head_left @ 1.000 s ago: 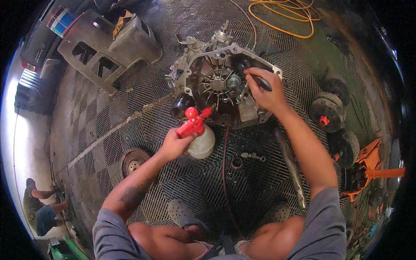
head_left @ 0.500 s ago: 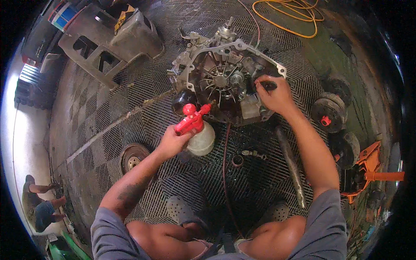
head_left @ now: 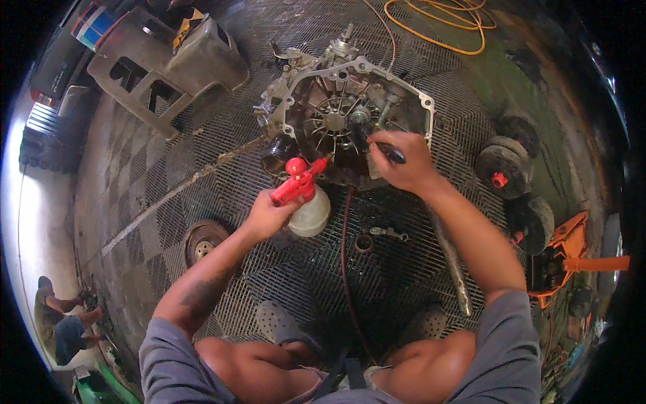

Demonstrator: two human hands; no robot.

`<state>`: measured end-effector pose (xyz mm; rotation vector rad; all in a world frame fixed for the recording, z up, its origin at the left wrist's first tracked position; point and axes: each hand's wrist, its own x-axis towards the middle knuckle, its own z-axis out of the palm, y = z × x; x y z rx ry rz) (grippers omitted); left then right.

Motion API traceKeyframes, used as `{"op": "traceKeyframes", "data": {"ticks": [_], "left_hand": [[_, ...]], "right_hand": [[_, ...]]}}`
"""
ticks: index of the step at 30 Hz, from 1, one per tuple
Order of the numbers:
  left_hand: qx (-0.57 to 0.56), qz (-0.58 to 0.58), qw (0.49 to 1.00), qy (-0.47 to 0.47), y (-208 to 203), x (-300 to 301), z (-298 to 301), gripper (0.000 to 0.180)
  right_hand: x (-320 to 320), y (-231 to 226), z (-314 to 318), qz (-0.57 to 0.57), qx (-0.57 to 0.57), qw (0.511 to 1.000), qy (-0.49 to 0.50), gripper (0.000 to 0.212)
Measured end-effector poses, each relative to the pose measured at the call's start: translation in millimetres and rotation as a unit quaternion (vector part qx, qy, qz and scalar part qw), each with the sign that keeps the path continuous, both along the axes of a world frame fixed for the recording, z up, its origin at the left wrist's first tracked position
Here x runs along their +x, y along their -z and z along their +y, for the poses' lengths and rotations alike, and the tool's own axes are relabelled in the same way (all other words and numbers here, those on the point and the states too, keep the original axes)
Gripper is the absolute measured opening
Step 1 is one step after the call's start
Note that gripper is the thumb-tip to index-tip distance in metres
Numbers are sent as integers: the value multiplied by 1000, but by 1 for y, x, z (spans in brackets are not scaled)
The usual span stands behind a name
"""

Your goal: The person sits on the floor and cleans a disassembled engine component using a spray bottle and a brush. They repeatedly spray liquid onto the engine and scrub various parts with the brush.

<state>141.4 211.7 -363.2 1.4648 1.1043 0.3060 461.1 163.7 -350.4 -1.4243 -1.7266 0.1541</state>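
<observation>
"Red pump head (head_left: 294,185) on a pale bottle (head_left: 309,214). Who has it?"

"Left hand (head_left: 266,215), wrapped round the red part. Nozzle points at the lower lip of the metal housing (head_left: 404,111). No jet that I can make out."

"Right hand (head_left: 408,163)?"

"Grasping a dark-handled tool (head_left: 391,153), at the housing's lower right. (Working end lost against the dark interior, so I can't name its kind.)"

"Position of the housing?"

"Ahead of the person, on the ribbed floor mat (head_left: 155,219), cavity turned toward them."

"How far along, by your reckoning?"

"Opening it up is done: the cavity lies bare, the spoked hub (head_left: 334,121) in plain sight. Upper flange pale. Lower interior dark, wet-looking. I'd judge it partway."

"And what remains?"

"My reading: those dark areas low down, close to the right hand. Nothing covers the cavity. Loose on the mat, nearer the feet: a metal ring (head_left: 364,243), a small fitting (head_left: 389,233) just beside it. Farther left, a brown disc (head_left: 204,246). Whether they belong to the housing, can't tell."
</observation>
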Motion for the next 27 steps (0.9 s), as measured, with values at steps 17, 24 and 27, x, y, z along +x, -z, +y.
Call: {"op": "traceKeyframes", "data": {"ticks": [17, 24, 27], "left_hand": [[35, 58, 997, 49, -14, 10, -4, 25], [36, 49, 997, 53, -15, 7, -6, 24], [33, 49, 996, 64, -16, 8, -5, 25]], "right_hand": [[14, 23, -22, -114, -163, 978, 61, 17], [17, 50, -23, -70, -135, 987, 54, 16], [22, 42, -21, 11, -164, 983, 80, 15]]}}
